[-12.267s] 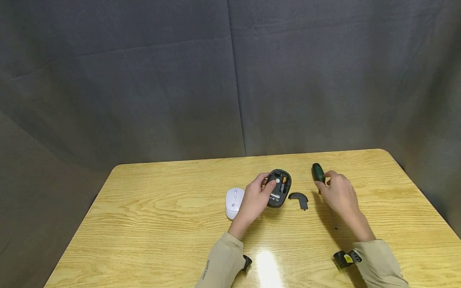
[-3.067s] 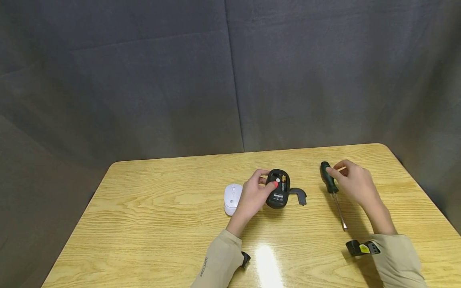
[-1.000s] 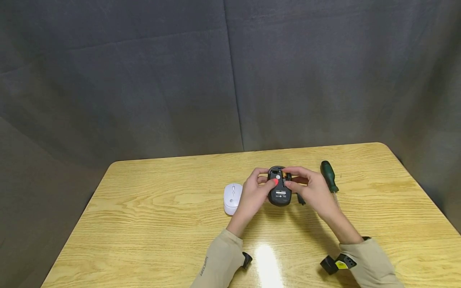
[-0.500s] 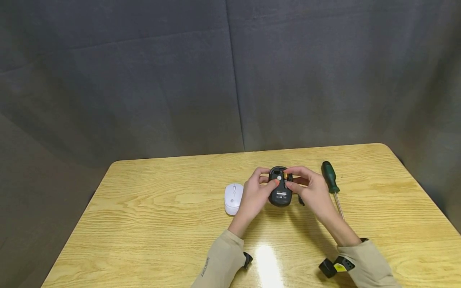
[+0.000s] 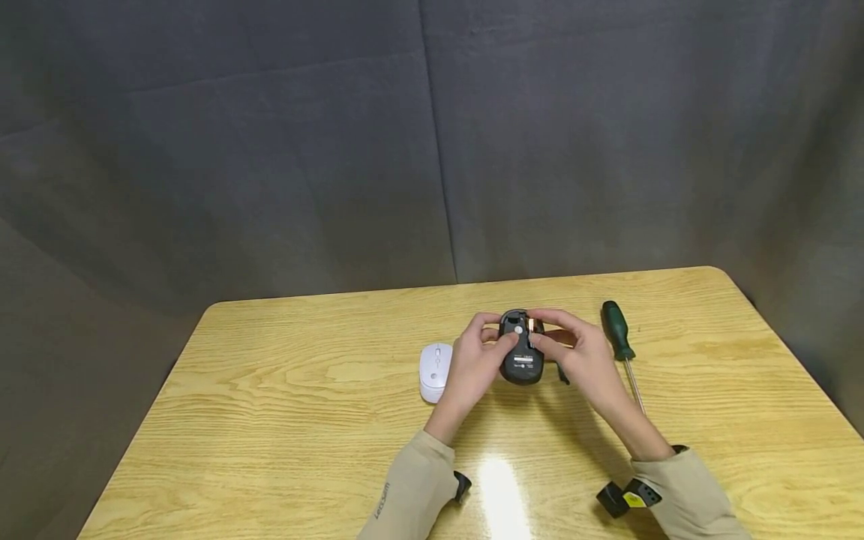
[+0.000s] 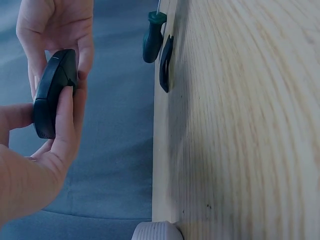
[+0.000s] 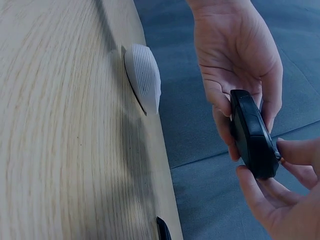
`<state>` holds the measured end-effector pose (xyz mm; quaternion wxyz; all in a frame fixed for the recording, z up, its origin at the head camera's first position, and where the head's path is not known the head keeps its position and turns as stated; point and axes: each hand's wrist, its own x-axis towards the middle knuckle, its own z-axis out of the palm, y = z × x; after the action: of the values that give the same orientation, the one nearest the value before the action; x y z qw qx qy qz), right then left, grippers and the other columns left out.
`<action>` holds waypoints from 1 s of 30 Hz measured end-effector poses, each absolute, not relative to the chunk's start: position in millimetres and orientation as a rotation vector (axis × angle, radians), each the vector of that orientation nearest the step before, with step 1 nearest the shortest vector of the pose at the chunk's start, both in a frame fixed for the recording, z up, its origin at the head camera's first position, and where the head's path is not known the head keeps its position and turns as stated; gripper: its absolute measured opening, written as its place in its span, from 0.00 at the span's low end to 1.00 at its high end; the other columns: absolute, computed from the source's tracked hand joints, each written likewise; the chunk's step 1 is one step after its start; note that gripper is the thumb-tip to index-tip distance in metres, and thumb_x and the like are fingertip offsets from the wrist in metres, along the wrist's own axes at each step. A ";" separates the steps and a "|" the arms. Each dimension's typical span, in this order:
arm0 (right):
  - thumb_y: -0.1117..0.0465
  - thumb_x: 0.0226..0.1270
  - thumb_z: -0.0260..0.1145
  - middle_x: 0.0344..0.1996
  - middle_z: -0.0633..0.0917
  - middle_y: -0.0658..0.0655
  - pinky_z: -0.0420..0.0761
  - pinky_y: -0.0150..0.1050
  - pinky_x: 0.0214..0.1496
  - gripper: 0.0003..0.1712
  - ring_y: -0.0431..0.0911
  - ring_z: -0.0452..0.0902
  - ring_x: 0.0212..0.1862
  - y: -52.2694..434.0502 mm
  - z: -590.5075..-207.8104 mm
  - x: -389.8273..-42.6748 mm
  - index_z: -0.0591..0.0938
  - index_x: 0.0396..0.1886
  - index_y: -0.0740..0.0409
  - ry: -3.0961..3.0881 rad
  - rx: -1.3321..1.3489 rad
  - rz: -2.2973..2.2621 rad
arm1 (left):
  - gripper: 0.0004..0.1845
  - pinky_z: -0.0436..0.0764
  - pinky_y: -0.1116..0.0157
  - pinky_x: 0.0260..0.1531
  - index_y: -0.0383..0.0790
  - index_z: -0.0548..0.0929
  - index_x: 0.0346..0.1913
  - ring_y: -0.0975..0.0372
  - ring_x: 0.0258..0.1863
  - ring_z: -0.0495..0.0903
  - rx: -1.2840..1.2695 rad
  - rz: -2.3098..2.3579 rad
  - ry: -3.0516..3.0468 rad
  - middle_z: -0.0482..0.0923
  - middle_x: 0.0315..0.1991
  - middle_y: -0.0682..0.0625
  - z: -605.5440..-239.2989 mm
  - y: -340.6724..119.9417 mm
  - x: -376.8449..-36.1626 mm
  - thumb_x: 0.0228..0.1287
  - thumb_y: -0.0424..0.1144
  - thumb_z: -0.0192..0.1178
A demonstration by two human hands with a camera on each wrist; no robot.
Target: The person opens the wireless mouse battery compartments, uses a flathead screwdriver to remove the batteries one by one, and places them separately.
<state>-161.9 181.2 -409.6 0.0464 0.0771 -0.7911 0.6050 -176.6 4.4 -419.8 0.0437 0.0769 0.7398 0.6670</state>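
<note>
Hands meet over the middle of the bench (image 5: 283, 420), both on a black mouse (image 5: 522, 360) that is lifted clear of the wood and turned belly-up, so that its underside faces the person. The left hand (image 5: 472, 366) wraps the mouse's left flank, thumb across the underside and the other fingers (image 6: 65, 125) curled behind the shell; this grip appears to steady the body and keep the open bay tipped into view. The right hand (image 5: 583, 358) comes in from the opposite side, its fingertips pinched at the upper edge of the bay, where a copper-coloured battery (image 5: 531, 325) shows. Whether those fingertips clasp the battery itself or only press beside it cannot be told. In the right wrist view the mouse (image 7: 252, 135) is seen edge-on, caught between the left palm behind and the right thumb and fingertips at its near end.

A black cover (image 6: 165, 62) lies on the bench just right of the hands, partly hidden by the right wrist in the head view; it matches the open bay. A green-handled screwdriver (image 5: 619, 337) lies further right, handle away from the person, apart from both hands. A white mouse (image 5: 435, 372) sits upright on the bench just left of the left hand, untouched. Grey cloth (image 5: 270, 150) hangs behind the bench.
</note>
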 end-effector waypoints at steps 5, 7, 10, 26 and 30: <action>0.68 0.72 0.69 0.59 0.83 0.64 0.83 0.29 0.49 0.18 0.55 0.82 0.57 181.7 -411.8 -162.4 0.84 0.59 0.65 -2.401 0.250 1.760 | 0.22 0.86 0.65 0.33 0.33 0.76 0.65 0.55 0.41 0.89 0.236 2.034 2.254 0.86 0.46 0.40 -420.1 5.5 -175.8 0.72 0.39 0.63; 0.69 0.72 0.69 0.60 0.83 0.63 0.82 0.27 0.51 0.17 0.56 0.81 0.59 181.6 -412.0 -162.8 0.85 0.58 0.66 -2.379 0.266 1.758 | 0.23 0.86 0.64 0.33 0.33 0.76 0.65 0.54 0.41 0.89 0.230 2.037 2.247 0.86 0.46 0.41 -420.3 5.9 -175.8 0.72 0.39 0.63; 0.70 0.70 0.69 0.61 0.82 0.64 0.82 0.28 0.50 0.15 0.58 0.82 0.58 181.3 -411.0 -162.5 0.85 0.55 0.67 -2.349 0.284 1.781 | 0.22 0.86 0.64 0.32 0.33 0.76 0.65 0.54 0.41 0.89 0.211 2.038 2.243 0.86 0.45 0.41 -420.8 6.3 -176.1 0.72 0.38 0.63; 0.65 0.70 0.72 0.46 0.89 0.61 0.83 0.27 0.45 0.14 0.35 0.85 0.44 182.2 -402.6 -158.0 0.87 0.51 0.68 -2.266 0.182 1.746 | 0.23 0.85 0.65 0.28 0.33 0.76 0.65 0.55 0.37 0.89 0.229 2.025 2.226 0.85 0.46 0.40 -422.5 7.4 -176.6 0.72 0.39 0.63; 0.64 0.72 0.71 0.42 0.89 0.53 0.85 0.31 0.44 0.15 0.36 0.85 0.41 185.7 -402.3 -159.7 0.86 0.51 0.72 -2.193 0.150 1.806 | 0.23 0.84 0.66 0.26 0.34 0.76 0.64 0.59 0.33 0.87 0.234 1.986 2.255 0.85 0.44 0.42 -422.4 8.4 -176.2 0.71 0.39 0.63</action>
<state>-159.7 185.7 -402.3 0.1476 0.0522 -0.7623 0.6279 -176.2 8.4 -422.4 0.0636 0.0773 0.7467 0.6576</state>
